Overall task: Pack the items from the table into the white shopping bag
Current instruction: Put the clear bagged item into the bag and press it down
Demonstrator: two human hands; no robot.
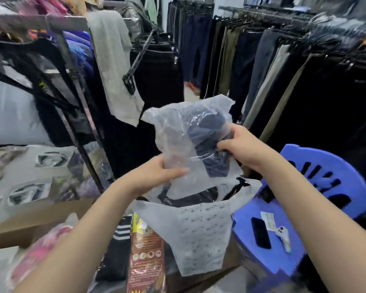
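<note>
Snagging looks like the risk tbh: the clear packet (184, 132) is gripped on one edge by curled fingers of the left hand (156, 174) and pinched on the other by the right hand (241, 144). The floppy white shopping bag (203, 229) just below the fingers could get its rim pushed shut. Long axis is held roughly upright, lower end aimed into the bag's mouth.

A navy garment (208, 142) is seen through a clear packet (178, 132). The bag (203, 235) is white, printed with rows of small dark marks. The chair (244, 246) is blue and the phone (260, 232) black. The socks (119, 250) are black, banded with white stripes. The pack (146, 261) is coloured red-brown, the box (36, 216) brown.
</note>
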